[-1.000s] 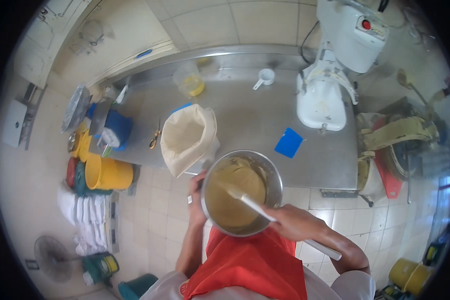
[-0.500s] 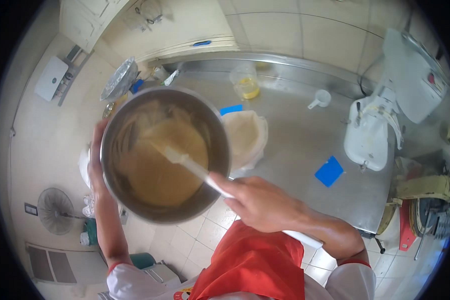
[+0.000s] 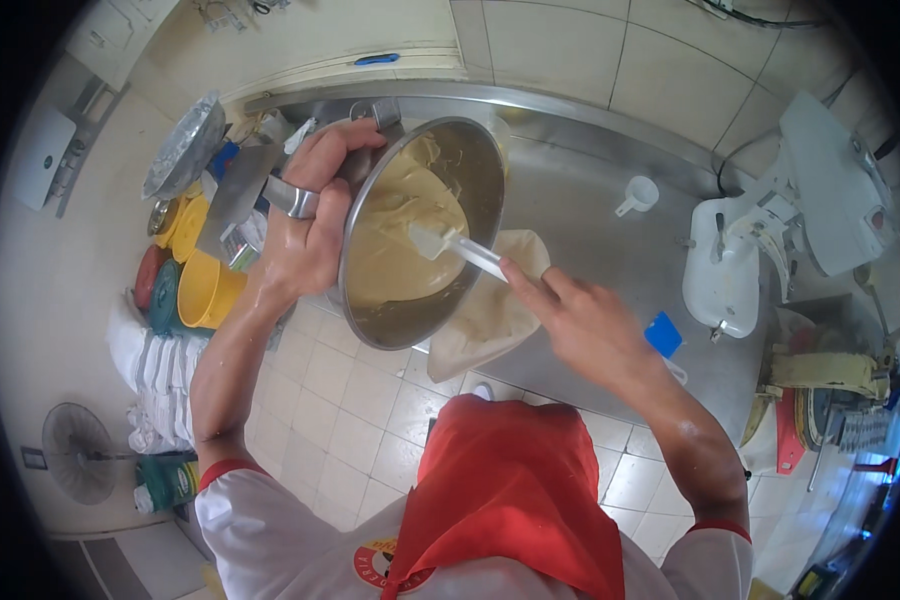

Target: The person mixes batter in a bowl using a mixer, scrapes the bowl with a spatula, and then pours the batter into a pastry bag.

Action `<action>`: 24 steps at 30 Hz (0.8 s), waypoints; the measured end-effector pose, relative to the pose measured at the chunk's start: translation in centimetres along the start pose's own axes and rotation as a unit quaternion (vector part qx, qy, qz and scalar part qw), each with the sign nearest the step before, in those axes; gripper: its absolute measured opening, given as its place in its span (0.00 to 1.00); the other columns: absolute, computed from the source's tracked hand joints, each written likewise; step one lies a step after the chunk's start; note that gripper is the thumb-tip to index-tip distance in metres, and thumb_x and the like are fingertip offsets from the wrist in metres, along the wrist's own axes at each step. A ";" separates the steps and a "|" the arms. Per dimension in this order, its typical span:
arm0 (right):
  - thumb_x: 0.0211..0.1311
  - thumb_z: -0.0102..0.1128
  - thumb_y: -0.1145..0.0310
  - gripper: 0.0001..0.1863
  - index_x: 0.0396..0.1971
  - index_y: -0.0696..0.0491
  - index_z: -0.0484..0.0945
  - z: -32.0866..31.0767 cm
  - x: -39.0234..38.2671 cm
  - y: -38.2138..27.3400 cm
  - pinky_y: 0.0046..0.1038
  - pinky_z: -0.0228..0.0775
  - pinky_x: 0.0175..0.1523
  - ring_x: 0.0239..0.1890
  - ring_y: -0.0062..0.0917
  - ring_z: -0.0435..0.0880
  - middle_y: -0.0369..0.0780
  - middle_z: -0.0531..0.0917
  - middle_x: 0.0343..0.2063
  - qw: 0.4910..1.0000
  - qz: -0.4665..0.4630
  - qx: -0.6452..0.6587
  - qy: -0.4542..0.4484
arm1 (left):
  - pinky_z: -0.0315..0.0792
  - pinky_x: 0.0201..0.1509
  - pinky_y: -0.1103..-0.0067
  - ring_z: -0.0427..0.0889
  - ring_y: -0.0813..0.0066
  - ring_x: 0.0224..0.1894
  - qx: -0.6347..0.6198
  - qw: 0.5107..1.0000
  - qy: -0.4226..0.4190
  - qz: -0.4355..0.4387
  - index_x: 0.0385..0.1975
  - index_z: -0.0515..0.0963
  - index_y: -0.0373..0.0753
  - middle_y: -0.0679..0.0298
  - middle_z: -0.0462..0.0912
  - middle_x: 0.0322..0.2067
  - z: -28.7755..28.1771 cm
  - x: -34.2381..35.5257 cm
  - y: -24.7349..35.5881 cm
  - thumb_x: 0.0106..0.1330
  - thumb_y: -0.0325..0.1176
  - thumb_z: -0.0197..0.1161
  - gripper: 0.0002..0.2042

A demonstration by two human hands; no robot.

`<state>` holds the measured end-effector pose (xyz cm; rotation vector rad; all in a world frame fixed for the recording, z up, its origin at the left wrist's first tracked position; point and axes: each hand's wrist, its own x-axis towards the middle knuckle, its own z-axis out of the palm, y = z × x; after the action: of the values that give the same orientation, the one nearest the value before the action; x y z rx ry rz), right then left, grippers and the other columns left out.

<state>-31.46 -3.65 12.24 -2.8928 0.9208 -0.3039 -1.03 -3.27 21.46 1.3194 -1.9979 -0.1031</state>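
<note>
A steel mixing bowl (image 3: 485,185) is held up and tilted to the right. Inside is thick, pale tan batter (image 3: 400,215). My left hand (image 3: 315,215) grips the bowl from its left and underside, fingers curled among its metal lugs (image 3: 292,198). In my right hand (image 3: 590,320) is a spatula (image 3: 480,256) with a pale handle, its white blade against the batter. Below the bowl's right side lies a cream cloth bag (image 3: 490,320), which looks like a piping bag. It reaches over the table's front edge, and the bowl hides part of it.
On the steel table (image 3: 580,210) are a white measuring cup (image 3: 642,193), a blue scraper (image 3: 662,335) and a white machine (image 3: 725,265). Yellow tubs (image 3: 208,288) and a foil-covered bowl (image 3: 188,148) are at left. The plastic jug (image 3: 503,140) behind the bowl is mostly hidden.
The bowl has gone from facing up to tilted rightward, moving up and right over the cloth bag. My left hand has shifted to its lugs and underside. My right hand moved right and up with the spatula.
</note>
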 end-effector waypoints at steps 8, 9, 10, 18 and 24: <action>0.58 0.51 0.78 0.35 0.69 0.49 0.65 -1.1 0.4 3.0 0.39 0.79 0.38 0.31 0.39 0.85 0.45 0.78 0.36 0.997 -0.002 0.061 -0.050 | 0.66 0.64 0.62 0.73 0.46 0.59 0.040 0.997 -0.043 0.042 0.48 0.75 0.31 0.45 0.75 0.55 1.9 0.8 1.0 0.58 0.27 0.42 0.20; 0.56 0.52 0.79 0.36 0.69 0.45 0.66 -1.3 0.4 3.2 0.41 0.77 0.40 0.33 0.41 0.83 0.44 0.78 0.35 0.994 0.009 0.077 -0.078 | 0.66 0.64 0.62 0.73 0.46 0.59 0.043 0.997 -0.040 0.041 0.48 0.75 0.31 0.45 0.75 0.55 2.0 0.8 1.5 0.58 0.27 0.42 0.20; 0.56 0.52 0.79 0.36 0.69 0.45 0.66 -1.2 0.2 3.7 0.41 0.77 0.40 0.33 0.41 0.83 0.44 0.78 0.35 0.994 0.005 0.076 -0.080 | 0.66 0.64 0.62 0.73 0.46 0.59 0.058 0.996 -0.046 0.039 0.48 0.75 0.31 0.45 0.75 0.55 2.1 1.0 2.3 0.57 0.28 0.42 0.20; 0.57 0.52 0.79 0.34 0.67 0.45 0.69 -0.4 -0.2 5.6 0.40 0.76 0.39 0.32 0.40 0.83 0.44 0.77 0.34 0.991 -0.022 0.118 -0.065 | 0.65 0.65 0.61 0.72 0.44 0.60 0.092 0.993 -0.057 0.043 0.47 0.75 0.32 0.45 0.75 0.56 3.3 1.3 3.2 0.55 0.29 0.44 0.21; 0.60 0.52 0.74 0.32 0.68 0.49 0.66 -0.2 -0.9 6.6 0.37 0.80 0.34 0.27 0.37 0.85 0.45 0.80 0.35 0.992 -0.085 0.084 -0.033 | 0.65 0.65 0.60 0.72 0.44 0.60 0.102 0.992 -0.056 0.049 0.46 0.75 0.32 0.44 0.76 0.55 3.9 1.9 3.9 0.53 0.27 0.45 0.21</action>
<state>-35.89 -8.52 11.34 -2.8103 0.6095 -0.2815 -6.74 -4.18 21.29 1.3644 -2.2129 0.0783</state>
